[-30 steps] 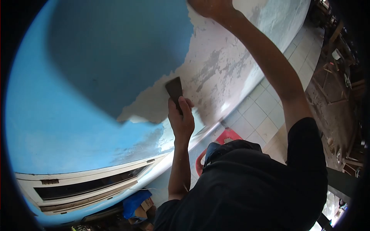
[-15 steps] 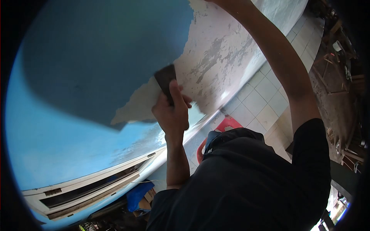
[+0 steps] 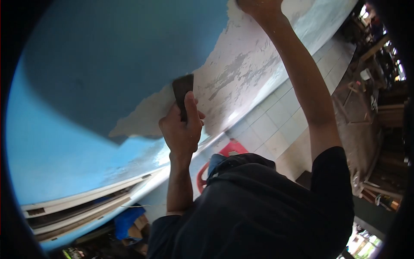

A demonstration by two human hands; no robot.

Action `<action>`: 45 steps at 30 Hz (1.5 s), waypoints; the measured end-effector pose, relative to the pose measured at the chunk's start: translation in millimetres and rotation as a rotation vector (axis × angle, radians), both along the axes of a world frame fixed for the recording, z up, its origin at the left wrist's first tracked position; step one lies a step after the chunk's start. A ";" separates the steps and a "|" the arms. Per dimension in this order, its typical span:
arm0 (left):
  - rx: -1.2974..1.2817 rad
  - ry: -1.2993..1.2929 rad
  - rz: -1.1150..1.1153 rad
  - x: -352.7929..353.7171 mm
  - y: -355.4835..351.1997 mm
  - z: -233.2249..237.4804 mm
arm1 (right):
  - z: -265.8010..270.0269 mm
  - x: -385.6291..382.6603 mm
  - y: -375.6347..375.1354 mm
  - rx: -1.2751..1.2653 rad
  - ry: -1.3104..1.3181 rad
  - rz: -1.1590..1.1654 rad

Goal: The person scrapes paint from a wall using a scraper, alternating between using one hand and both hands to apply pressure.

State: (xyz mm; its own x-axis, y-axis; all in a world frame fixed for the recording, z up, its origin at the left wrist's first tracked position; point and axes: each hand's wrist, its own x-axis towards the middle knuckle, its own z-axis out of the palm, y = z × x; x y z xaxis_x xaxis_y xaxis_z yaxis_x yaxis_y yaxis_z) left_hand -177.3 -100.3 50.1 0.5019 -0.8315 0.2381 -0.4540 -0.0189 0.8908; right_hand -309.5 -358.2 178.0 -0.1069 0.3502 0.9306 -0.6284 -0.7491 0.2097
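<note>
My left hand (image 3: pixel 182 129) is closed around a dark flat scraper (image 3: pixel 183 93), thumb laid along its face. The scraper's wide end points up and lies over the wall (image 3: pixel 129 56), near the ragged border between blue paint and a pale bare patch (image 3: pixel 233 77). At the top edge of the view, my right hand (image 3: pixel 261 6) is raised close to the wall beside the same patch. Its fingers are mostly cut off by the frame.
A red plastic chair (image 3: pixel 233 147) stands beside my body on the tiled floor (image 3: pixel 276 116). Lower left is a pale-framed window or vent (image 3: pixel 86 196), with a blue bag (image 3: pixel 128 222) below it. Wooden furniture (image 3: pixel 360 101) and clutter fill the far right.
The view has shifted, so the chair, floor and my body sit farther left. More of my right hand shows at the top. My left hand still grips the scraper near the paint border.
</note>
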 end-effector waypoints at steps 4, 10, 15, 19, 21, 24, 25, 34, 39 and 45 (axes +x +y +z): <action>-0.017 0.049 0.025 4.3 12.0 -13.9 | -0.9 1.4 16.2 0.107 0.051 0.028; -0.046 0.024 0.022 3.8 12.0 -10.0 | -2.6 2.6 21.3 0.172 0.086 0.063; -0.078 -0.038 0.014 5.3 6.7 -5.0 | -4.5 5.8 19.1 0.170 0.093 0.074; -0.052 0.013 -0.001 1.4 6.1 -0.4 | -8.7 9.1 23.6 0.189 0.065 0.053; -0.055 0.023 0.004 4.2 3.3 1.4 | -10.0 8.0 20.7 0.167 0.078 0.050; -0.051 -0.015 -0.018 2.9 3.2 0.9 | -9.1 9.2 22.9 0.202 0.079 0.073; -0.054 -0.013 -0.029 0.2 -0.3 4.9 | -12.7 9.2 25.0 0.210 0.083 0.078; -0.070 -0.017 -0.022 -0.8 -0.9 4.6 | -12.2 8.8 23.7 0.190 0.076 0.079; -0.039 0.054 0.047 -1.7 7.4 -3.5 | -10.0 7.4 18.2 0.159 0.090 0.061; -0.047 -0.003 0.005 -2.7 2.9 2.0 | -13.5 11.6 23.6 0.169 0.057 0.067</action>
State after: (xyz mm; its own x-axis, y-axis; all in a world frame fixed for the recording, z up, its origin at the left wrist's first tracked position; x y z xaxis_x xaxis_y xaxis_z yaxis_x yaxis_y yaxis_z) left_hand -180.0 -97.4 52.1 0.5051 -0.8169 0.2783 -0.4567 0.0206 0.8894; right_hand -297.9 -334.6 164.5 -0.0705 0.1821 0.9808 -0.5665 -0.8166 0.1109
